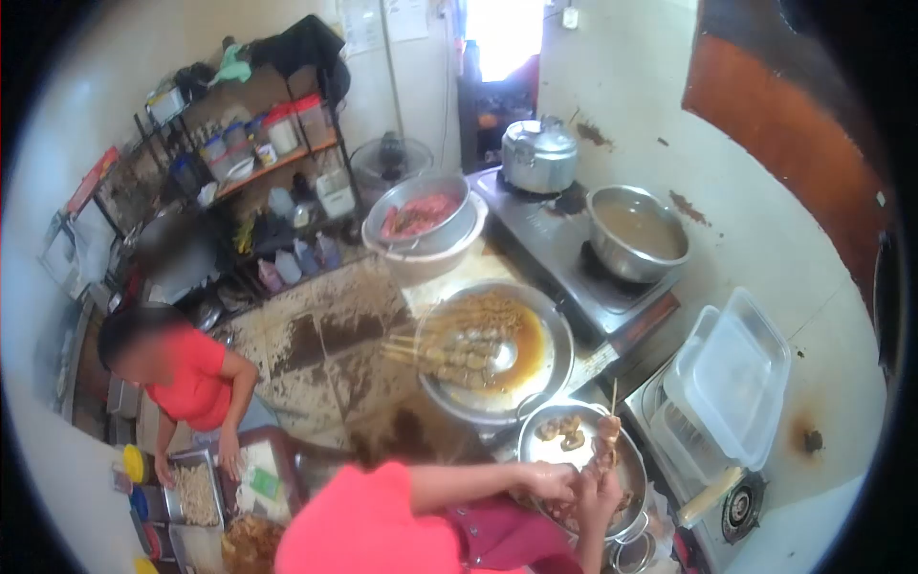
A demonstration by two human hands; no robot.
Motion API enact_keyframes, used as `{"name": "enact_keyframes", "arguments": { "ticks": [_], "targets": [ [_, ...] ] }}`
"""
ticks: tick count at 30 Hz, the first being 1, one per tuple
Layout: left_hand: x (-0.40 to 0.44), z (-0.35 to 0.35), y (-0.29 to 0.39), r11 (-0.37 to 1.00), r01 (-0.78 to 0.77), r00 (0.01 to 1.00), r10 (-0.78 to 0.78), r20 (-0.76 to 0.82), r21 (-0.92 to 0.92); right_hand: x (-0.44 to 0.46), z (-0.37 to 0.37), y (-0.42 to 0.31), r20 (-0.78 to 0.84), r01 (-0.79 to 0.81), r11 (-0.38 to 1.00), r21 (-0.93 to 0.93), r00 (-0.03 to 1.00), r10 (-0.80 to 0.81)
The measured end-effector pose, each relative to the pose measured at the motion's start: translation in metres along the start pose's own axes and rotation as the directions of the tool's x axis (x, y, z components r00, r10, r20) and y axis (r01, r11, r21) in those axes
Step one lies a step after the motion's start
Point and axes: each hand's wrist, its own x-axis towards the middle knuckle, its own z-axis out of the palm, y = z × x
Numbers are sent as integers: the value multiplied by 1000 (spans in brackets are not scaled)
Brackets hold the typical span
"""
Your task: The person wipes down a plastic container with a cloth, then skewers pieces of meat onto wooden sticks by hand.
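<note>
1. Location: the skewer [608, 432] is held up over the pan [532, 454], its bare stick [614, 390] pointing away from the person, near the tray [562, 356].
2. Right hand [598, 495]: fingers curled closed around the skewer's lower part.
3. Left hand [551, 481]: fingers bunched close beside the right hand, not spread; cannot tell whether they pinch meat or stick.
4. Handling (judged): light overall. Stick probably stiff lengthwise but liable to snap if bent; meat soft, wet, likely slippery, could slide or tear under a hard squeeze.
5. Hold (judged): best on the bare stick, dry and firm; on the meat, light pressure only. Fingers should keep off the tip, presumably sharp.
6. Appearance: thin, pale, straight stick; reddish-brown meat with a glossy, uneven surface. Lower end hidden by the hands; piece count unreadable.
7. Surroundings: browner pieces [573, 439] lie loose in the pan; more skewers [459, 346] lie on the tray in brown liquid, some sticks overhanging its rim.
</note>
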Motion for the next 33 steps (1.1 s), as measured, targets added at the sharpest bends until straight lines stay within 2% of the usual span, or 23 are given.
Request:
{"name": "enact_keyframes", "arguments": {
  "ticks": [2, 3, 4, 5, 7, 8, 9, 10, 11, 12, 15, 17, 18, 19, 20, 21, 22, 23, 24, 25, 28, 33],
  "targets": [
    [10, 5, -14, 977, -166, 986, 162, -41, -135, 13, -7, -54, -21, -200, 966, 166, 978, 206],
    [9, 11, -5, 960, -162, 984, 141, -105, -228, 15, -10, -67, -17, -298, 922, 246, 950, 311],
    [9, 17, 3, 933, -160, 980, 111, -166, -321, 13, -11, -45, -72, -245, 920, 305, 958, 279],
    [9, 18, 7, 898, -163, 971, 72, -227, -409, 8, -18, -26, -82, -269, 897, 350, 945, 315],
    [22, 9, -10, 897, -85, 954, -52, -295, -433, 6, -23, -19, -81, -310, 843, 441, 921, 381],
    [22, 4, -12, 843, -120, 933, -84, -349, -524, 3, -30, -27, 27, -417, 705, 573, 870, 493],
    [18, 0, 2, 784, -152, 915, -118, -385, -602, 6, -27, -28, 37, -436, 696, 570, 860, 509],
    [15, -5, 16, 779, -128, 882, -193, -429, -614, 9, -26, -26, 27, -448, 687, 572, 847, 530],
    [17, -17, -4, 711, -211, 947, -20, -320, -670, 5, -30, -24, -3, -459, 675, 577, 826, 564],
    [19, -20, -2, 821, -144, 914, -103, -392, -553, -8, -37, -24, -35, -481, 658, 579, 792, 610],
    [18, -14, 19, 726, -258, 850, -143, -506, -638, -13, -41, -42, 1, -455, 600, 658, 797, 603],
    [18, -24, 30, 667, -216, 867, -205, -453, -713, -12, -38, -28, -81, -392, 674, 625, 827, 556],
    [36, -41, -7, 759, -319, 868, -6, -497, -567, -18, -40, -25, -117, -382, 701, 603, 826, 552],
    [44, -47, -8, 709, -398, 849, 44, -527, -582, -7, -43, -56, -72, -458, 652, 605, 783, 617],
    [54, -54, -14, 651, -473, 827, 94, -555, -594, -8, -45, -65, -63, -457, 663, 593, 795, 604],
    [52, -53, 9, 630, -447, 799, -38, -600, -635, -16, -44, -55, -86, -510, 739, 440, 795, 600],
    [56, -60, 11, 595, -459, 806, -34, -591, -660, -14, -45, -69, -72, -543, 742, 392, 786, 614],
    [55, -58, 29, 581, -457, 792, -79, -606, -673, -20, -43, -71, -81, -478, 755, 450, 820, 567],
    [59, -61, 25, 583, -500, 779, -19, -626, -640, -29, -39, -70, -92, -460, 744, 485, 819, 567],
    [57, -62, 36, 571, -483, 796, -29, -605, -664, -32, -37, -67, -105, -438, 736, 516, 821, 562],
    [58, -64, 41, 586, -478, 794, -29, -607, -654, -39, -39, -62, -114, -361, 849, 385, 895, 432],
    [62, -58, 59, 674, -468, 789, 27, -614, -571, -41, -38, -63, -157, -285, 892, 351, 921, 356]
  ]
}}
